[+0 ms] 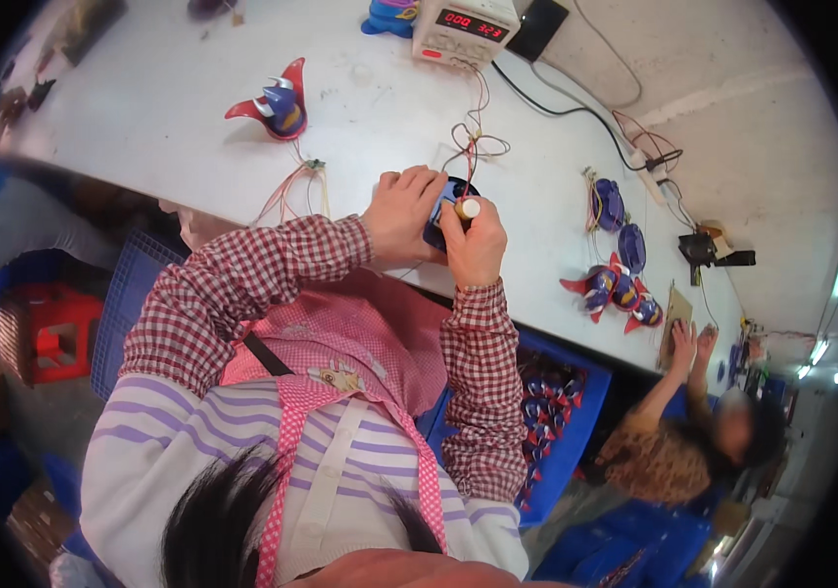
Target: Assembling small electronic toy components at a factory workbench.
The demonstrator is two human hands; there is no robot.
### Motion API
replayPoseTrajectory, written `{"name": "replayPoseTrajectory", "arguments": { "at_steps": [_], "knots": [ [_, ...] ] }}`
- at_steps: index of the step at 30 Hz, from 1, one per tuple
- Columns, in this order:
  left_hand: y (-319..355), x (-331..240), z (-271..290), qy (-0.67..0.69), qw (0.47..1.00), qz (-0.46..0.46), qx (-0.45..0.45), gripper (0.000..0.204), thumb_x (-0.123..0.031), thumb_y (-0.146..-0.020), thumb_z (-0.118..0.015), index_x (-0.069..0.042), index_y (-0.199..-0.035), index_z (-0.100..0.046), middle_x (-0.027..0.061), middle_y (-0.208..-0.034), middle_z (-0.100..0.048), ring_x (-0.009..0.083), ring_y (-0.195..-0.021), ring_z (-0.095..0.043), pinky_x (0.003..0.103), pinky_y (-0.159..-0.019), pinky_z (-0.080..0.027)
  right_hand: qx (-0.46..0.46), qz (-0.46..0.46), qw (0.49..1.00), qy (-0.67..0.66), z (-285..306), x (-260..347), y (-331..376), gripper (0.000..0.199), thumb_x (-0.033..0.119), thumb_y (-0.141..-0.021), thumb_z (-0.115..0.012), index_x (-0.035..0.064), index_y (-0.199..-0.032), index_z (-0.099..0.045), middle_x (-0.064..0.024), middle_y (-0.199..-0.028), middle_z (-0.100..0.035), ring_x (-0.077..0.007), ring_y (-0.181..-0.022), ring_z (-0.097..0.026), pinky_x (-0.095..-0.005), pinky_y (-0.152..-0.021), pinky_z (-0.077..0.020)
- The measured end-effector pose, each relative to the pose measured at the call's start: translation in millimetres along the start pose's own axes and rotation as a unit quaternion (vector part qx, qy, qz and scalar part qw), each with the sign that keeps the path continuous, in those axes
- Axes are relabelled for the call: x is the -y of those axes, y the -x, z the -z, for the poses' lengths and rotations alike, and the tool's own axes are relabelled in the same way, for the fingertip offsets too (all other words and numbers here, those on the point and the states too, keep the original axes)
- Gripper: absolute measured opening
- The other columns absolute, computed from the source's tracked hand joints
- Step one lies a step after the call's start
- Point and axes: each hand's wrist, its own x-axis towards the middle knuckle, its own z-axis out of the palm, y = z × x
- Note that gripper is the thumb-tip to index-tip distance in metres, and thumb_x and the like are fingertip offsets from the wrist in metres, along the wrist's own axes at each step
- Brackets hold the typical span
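Hands meet at the desk's (193, 127) near edge: the left hand (401, 211) curls closed around a dark blue toy part (443, 211), while the right hand (476, 245) pinches a pale round-capped tool (468, 208) against it. Steady pressure and a firm brace should help. At the far edge sits a white box meter (465, 27) with a red display.

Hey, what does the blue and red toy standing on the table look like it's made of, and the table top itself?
The blue and red toy looks like moulded plastic: glossy, with bright highlights and smooth curved fins. The table top seems a smooth, matte white laminate or painted board; which one cannot be told.
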Motion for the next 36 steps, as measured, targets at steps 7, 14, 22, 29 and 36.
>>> {"name": "replayPoseTrajectory", "arguments": {
  "at_steps": [7,14,22,29,36],
  "knots": [
    [-6.1,6.5,7.8,0.004,0.999,0.018,0.037,0.102,-0.052,-0.057,-0.075,0.001,-0.133,-0.032,0.0186,-0.129,-0.039,0.0336,-0.121,-0.036,0.045,-0.100,-0.025,-0.098,0.085,0.992,0.009,12.8,8.9,-0.7,0.013,0.006,-0.079,-0.065,0.0021,-0.091,-0.059,-0.0073,-0.080,-0.061,-0.0172,-0.065,-0.055,-0.0267,-0.061,-0.0469],
    [53.5,7.3,82.6,0.095,0.992,-0.031,-0.072,0.056,-0.032,-0.069,-0.075,-0.004,-0.111,-0.053,0.0163,-0.116,-0.047,0.0317,-0.112,-0.043,0.043,-0.096,-0.035,-0.069,-0.058,0.993,0.076,55.6,-86.4,-35.1,0.025,0.016,-0.078,-0.069,-0.0019,-0.092,-0.059,-0.0088,-0.080,-0.060,-0.0187,-0.064,-0.054,-0.0279,-0.061,-0.0474],
    [94.7,137.5,133.4,-0.178,0.956,0.213,-0.099,0.074,-0.052,-0.073,-0.067,0.002,-0.122,-0.051,0.0218,-0.128,-0.043,0.0348,-0.122,-0.036,0.044,-0.102,-0.028,-0.260,0.120,0.925,0.251,30.9,-20.1,-47.2,0.040,0.025,-0.082,-0.068,-0.0002,-0.110,-0.056,-0.0043,-0.089,-0.057,-0.0187,-0.063,-0.052,-0.0284,-0.054,-0.0444],
    [39.8,151.1,140.9,-0.039,0.911,0.363,-0.191,0.096,-0.053,-0.052,-0.076,0.007,-0.121,-0.046,0.0198,-0.115,-0.053,0.0314,-0.109,-0.051,0.032,-0.099,-0.036,0.207,0.043,0.971,0.109,-114.6,92.5,-41.4,0.044,0.042,-0.087,-0.053,0.0009,-0.102,-0.061,-0.0157,-0.082,-0.067,-0.0343,-0.075,-0.062,-0.0381,-0.065,-0.0488],
    [18.3,151.3,94.2,-0.084,0.927,0.312,-0.190,0.046,-0.047,-0.062,-0.070,-0.009,-0.085,-0.062,0.0109,-0.097,-0.058,0.0303,-0.093,-0.053,0.044,-0.086,-0.040,0.259,0.071,0.959,0.093,-149.2,44.3,-39.3,0.028,0.027,-0.084,-0.060,-0.0004,-0.090,-0.060,-0.0173,-0.083,-0.064,-0.0330,-0.072,-0.060,-0.0384,-0.068,-0.0480]
  ]
}}
